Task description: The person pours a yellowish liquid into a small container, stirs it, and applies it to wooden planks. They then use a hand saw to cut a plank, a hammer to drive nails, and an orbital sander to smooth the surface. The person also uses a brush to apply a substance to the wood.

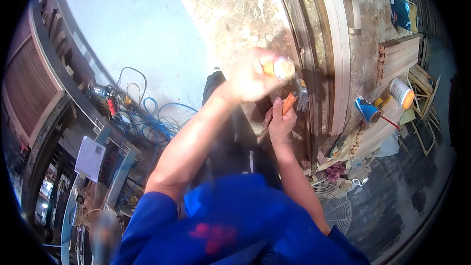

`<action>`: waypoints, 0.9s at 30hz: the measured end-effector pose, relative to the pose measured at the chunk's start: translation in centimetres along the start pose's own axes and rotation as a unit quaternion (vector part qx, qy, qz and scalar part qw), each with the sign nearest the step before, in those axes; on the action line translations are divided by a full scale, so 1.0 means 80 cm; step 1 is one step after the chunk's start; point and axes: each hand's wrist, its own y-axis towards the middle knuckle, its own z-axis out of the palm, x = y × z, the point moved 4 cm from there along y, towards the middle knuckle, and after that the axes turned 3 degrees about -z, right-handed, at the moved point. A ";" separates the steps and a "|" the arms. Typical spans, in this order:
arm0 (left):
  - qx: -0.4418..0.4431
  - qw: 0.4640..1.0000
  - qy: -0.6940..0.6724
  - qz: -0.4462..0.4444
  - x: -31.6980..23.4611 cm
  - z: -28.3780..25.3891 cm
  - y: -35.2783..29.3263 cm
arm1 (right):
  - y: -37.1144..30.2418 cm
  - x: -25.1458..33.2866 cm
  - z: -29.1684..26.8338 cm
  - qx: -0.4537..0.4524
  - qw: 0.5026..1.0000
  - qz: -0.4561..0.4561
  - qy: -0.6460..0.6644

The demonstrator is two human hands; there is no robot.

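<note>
My left hand (pixel 250 76), blurred by motion, is raised over the near edge of the long timbers. It is closed round an orange thing with a round pale end (pixel 283 68); its kind is too smeared to tell. Lower and to the right, my right hand (pixel 282 125) grips a short orange handle (pixel 289 103), thumb along it. A grey metal piece (pixel 302 95) lies just beyond the handle, against the wood. Whether the two are joined I cannot tell. Dark long timbers (pixel 306 59) run beside both hands.
Pale boards (pixel 336 68) lie parallel on the right. Farther right are stacked wood blocks (pixel 398 59), a white tub (pixel 401 93) and a blue can (pixel 367 110). Tangled blue hose (pixel 152 120) lies at left. A wire fan guard (pixel 331 206) stands by my right forearm.
</note>
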 end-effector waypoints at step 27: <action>-0.301 0.647 0.643 -0.277 -0.036 -0.209 -0.147 | -0.010 0.003 -0.008 0.017 0.999 0.001 0.037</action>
